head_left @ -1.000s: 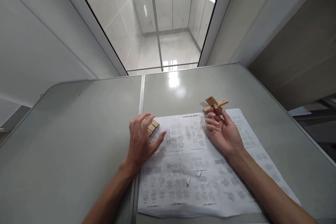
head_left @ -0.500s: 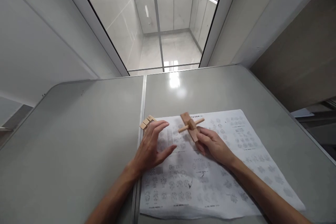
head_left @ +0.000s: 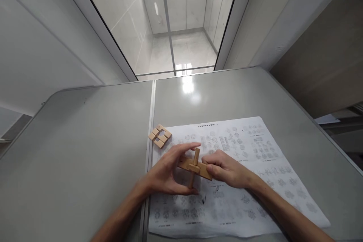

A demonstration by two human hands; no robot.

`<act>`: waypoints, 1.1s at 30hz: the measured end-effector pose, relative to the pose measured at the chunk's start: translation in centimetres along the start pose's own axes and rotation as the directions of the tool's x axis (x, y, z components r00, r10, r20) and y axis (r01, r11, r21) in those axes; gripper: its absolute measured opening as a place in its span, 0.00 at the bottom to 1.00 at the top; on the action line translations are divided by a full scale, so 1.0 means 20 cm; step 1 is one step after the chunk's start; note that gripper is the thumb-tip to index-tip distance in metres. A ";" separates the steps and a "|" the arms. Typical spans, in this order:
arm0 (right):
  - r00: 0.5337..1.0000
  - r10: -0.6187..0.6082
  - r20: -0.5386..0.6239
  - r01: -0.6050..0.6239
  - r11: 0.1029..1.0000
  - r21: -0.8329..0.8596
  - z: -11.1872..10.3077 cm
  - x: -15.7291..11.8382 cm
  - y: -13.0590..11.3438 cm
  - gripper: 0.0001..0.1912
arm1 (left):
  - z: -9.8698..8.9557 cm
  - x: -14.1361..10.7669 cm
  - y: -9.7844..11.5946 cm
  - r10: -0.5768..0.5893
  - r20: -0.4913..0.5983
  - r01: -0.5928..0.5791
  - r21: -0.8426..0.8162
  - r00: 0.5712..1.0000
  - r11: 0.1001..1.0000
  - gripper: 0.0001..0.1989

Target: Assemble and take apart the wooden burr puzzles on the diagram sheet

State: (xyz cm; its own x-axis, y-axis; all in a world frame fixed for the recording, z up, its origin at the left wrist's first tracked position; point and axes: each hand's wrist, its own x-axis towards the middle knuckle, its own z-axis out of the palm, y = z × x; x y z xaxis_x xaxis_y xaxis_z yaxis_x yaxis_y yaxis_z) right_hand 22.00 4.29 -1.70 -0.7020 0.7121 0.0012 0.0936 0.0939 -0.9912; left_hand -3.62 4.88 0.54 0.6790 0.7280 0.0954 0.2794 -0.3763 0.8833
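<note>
A wooden puzzle (head_left: 202, 170) made of a flat plank, a small block and a round dowel through it is held low above the printed sheet. My right hand (head_left: 227, 168) is closed on the plank's right end, thumb on top. My left hand (head_left: 170, 172) curves around the other side, with fingertips at the dowel's upper end and the thumb at its lower end. Beyond my left hand lies a second wooden puzzle (head_left: 155, 132), a flat grid of small blocks with gaps, partly on the sheet's corner.
The large paper sheet (head_left: 272, 193), printed with small diagrams, covers the table's near right part. Small dark metallic-looking bits (head_left: 203, 199) lie on it. A metal seam (head_left: 152, 102) divides the grey table (head_left: 99, 140). A glass door (head_left: 181, 45) stands beyond the far edge.
The held puzzle has come nearer and turned, its dowel now pointing away from me. My left hand has moved right and closed around the dowel, uncovering the flat grid puzzle.
</note>
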 end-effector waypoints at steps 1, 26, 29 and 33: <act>1.000 0.008 0.006 -0.008 1.000 0.016 0.00 0.00 0.00 0.26 | 0.00 0.00 0.00 -0.005 0.002 0.005 -0.024 1.000 1.000 0.51; 0.969 0.147 -0.201 -0.143 0.989 0.031 0.04 0.02 -0.04 0.25 | 0.02 0.02 -0.02 0.034 -0.168 -0.015 0.112 0.985 0.994 0.47; 0.976 0.141 -0.167 -0.139 0.990 0.025 0.03 0.02 -0.04 0.25 | 0.02 0.02 -0.02 0.032 -0.177 -0.014 0.105 0.984 0.994 0.48; 0.989 0.099 -0.109 -0.101 0.995 -0.006 0.02 0.01 -0.04 0.24 | 0.02 0.01 -0.02 0.027 -0.153 -0.011 0.108 0.988 0.994 0.48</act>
State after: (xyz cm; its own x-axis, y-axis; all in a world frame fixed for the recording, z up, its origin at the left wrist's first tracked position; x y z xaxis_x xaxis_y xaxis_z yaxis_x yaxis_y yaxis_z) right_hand 21.48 4.18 -0.95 -0.6080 0.7896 -0.0828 0.1683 0.0262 -0.9854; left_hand -3.32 4.91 0.10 0.5742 0.7966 0.1887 0.3434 -0.4437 0.8278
